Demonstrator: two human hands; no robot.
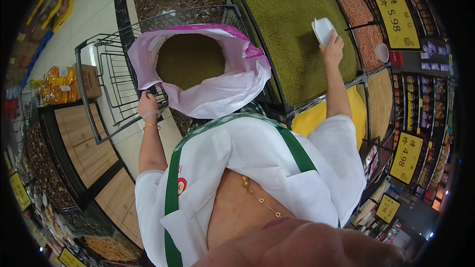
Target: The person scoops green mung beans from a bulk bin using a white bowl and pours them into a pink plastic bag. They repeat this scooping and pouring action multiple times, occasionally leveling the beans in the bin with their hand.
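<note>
A large white-and-pink woven sack (207,100) gapes open before me, and dark green beans (191,59) lie inside it. At its near-left rim my left hand (147,104) is closed on the edge, close to the wire of a shopping cart (115,72). My right hand (332,49) grips a white scoop (323,31) over a black-framed bin of green mung beans (297,59). The scoop is tilted, and its inside is hidden from me. A shallow dark hollow shows in the beans beside it.
Pink peanuts or beans (362,26) with a clear bowl (381,52), and pale grain (379,100), fill bins at right. Yellow sheeting (349,115) lies nearer me. Price signs (397,20) stand beyond. Oil bottles (59,85) and a wooden cabinet (87,144) are at left.
</note>
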